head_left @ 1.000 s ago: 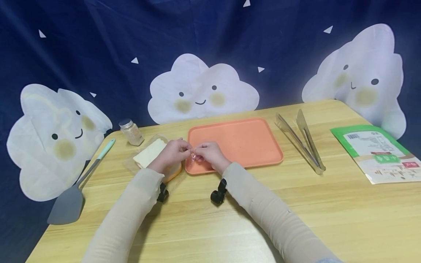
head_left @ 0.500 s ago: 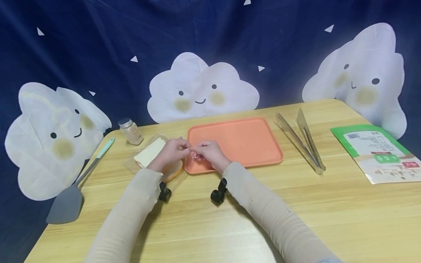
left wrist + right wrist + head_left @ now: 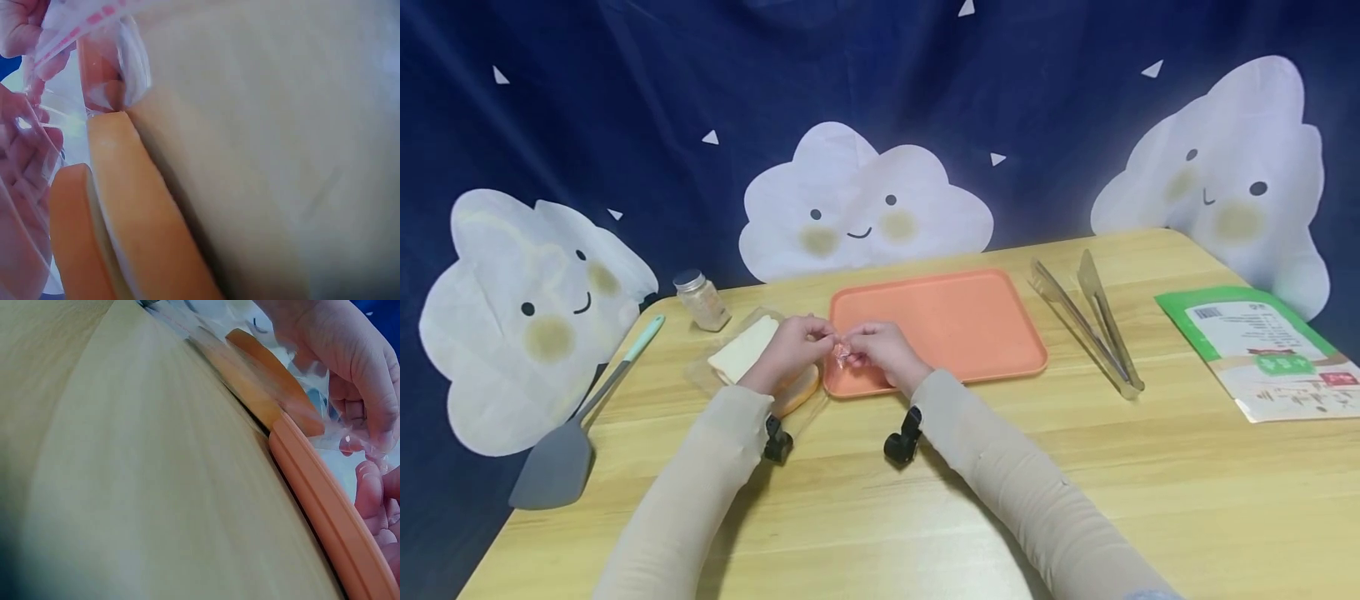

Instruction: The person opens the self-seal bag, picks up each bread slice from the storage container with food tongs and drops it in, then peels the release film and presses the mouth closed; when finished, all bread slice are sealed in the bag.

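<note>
Bread slices point(image 3: 747, 348) with brown crusts point(image 3: 144, 200) lie in a clear plastic bag point(image 3: 702, 377) on the table, left of the orange tray point(image 3: 940, 321). My left hand point(image 3: 796, 346) is over the bread and pinches the gathered plastic at the bag's mouth between thumb and finger. Opposite it, my right hand point(image 3: 878, 346) pinches the same twisted bit over the tray's left end. In the right wrist view the fingertips of both hands meet at the crinkled plastic point(image 3: 359, 434). A pink printed strip point(image 3: 87, 22) runs along the bag in the left wrist view.
A seasoning jar point(image 3: 702, 302) stands behind the bread. To the left lies a grey spatula point(image 3: 557, 462) with a mint handle. Metal tongs point(image 3: 1086, 321) are spread right of the tray, and a green and white pouch point(image 3: 1262, 350) lies at the far right.
Both hands stay at the bag's mouth with only slight finger movement on the plastic. Bread, tray and other items keep their places; the head view shifts a little.
</note>
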